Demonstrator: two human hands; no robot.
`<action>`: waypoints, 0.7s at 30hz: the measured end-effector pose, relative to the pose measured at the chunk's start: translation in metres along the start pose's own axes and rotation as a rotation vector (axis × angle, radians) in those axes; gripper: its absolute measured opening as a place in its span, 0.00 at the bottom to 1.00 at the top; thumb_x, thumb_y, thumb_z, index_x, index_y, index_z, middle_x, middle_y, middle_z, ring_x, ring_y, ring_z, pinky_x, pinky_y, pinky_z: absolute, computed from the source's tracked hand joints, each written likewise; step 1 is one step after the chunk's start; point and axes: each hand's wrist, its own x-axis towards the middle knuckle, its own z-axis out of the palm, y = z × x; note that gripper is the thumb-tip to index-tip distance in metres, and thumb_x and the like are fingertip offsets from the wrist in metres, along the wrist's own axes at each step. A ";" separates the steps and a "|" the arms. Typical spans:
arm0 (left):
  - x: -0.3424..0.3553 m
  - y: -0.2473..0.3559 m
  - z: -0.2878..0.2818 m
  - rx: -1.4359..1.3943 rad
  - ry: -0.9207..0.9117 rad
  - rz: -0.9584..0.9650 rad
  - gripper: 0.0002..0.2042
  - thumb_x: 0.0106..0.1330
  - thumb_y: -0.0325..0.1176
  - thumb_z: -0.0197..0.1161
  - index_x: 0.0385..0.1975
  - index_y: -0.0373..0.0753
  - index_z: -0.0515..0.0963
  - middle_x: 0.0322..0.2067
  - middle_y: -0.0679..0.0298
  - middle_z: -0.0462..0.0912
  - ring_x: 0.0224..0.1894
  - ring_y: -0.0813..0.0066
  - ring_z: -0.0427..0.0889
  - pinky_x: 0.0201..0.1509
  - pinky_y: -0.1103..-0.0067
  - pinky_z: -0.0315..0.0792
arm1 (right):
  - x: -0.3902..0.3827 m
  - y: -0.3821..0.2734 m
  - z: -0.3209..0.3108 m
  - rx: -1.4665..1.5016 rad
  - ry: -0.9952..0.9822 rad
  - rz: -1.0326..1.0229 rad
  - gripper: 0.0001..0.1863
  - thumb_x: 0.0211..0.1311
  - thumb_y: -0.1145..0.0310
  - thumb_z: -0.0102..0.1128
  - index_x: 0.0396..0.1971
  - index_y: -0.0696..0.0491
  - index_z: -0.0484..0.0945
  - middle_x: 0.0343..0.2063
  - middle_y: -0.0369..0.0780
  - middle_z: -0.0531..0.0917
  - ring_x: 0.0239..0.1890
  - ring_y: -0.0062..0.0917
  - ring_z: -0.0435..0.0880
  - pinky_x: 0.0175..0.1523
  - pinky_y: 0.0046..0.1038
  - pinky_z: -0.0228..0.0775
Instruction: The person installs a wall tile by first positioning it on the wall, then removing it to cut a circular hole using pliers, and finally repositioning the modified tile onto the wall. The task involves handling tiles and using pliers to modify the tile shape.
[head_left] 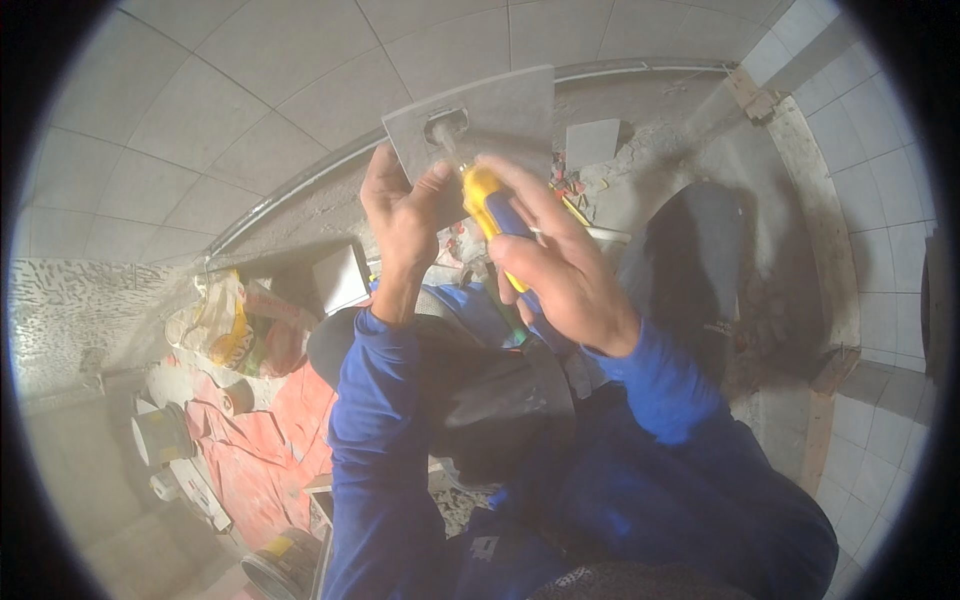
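Observation:
A grey tile (pixel 515 105) with a rough oval hole is held up near the wall. My left hand (pixel 405 205) grips its lower left edge, thumb on the front face and fingers behind. In my right hand (pixel 560 250) is a hand tool with a yellow and blue handle (pixel 490 205). Its narrow shaft points up and left, and the tip meets the hole's lower edge. The shaft is blurred, so I cannot make out the tool's exact kind. My right fingers wrap around the handle.
A metal strip (pixel 280 190) runs along the tiled wall's foot. On the floor lie a tile offcut (pixel 592 142), a yellow and white bag (pixel 240 320), a red sheet (pixel 255 435) and buckets (pixel 160 435). My knees are close below my hands. The air looks dusty.

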 end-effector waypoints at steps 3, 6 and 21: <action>0.000 0.000 0.001 -0.036 0.002 -0.031 0.17 0.60 0.19 0.68 0.49 0.30 0.75 0.45 0.60 0.81 0.44 0.75 0.80 0.46 0.79 0.76 | -0.001 -0.001 -0.002 -0.027 -0.009 0.029 0.36 0.63 0.68 0.51 0.72 0.54 0.56 0.41 0.40 0.75 0.26 0.15 0.74 0.25 0.18 0.67; 0.000 0.000 0.000 -0.016 -0.003 -0.022 0.17 0.60 0.19 0.68 0.49 0.30 0.76 0.45 0.60 0.81 0.44 0.75 0.80 0.47 0.79 0.76 | -0.003 0.000 0.001 -0.025 0.069 -0.082 0.36 0.63 0.69 0.52 0.72 0.54 0.56 0.41 0.39 0.74 0.25 0.15 0.73 0.25 0.18 0.66; -0.002 0.000 0.001 0.009 -0.031 -0.031 0.17 0.61 0.18 0.65 0.51 0.29 0.76 0.45 0.59 0.83 0.45 0.74 0.81 0.49 0.77 0.76 | -0.004 -0.005 -0.004 -0.053 0.068 -0.001 0.36 0.62 0.70 0.53 0.72 0.51 0.59 0.39 0.38 0.76 0.24 0.14 0.72 0.23 0.17 0.65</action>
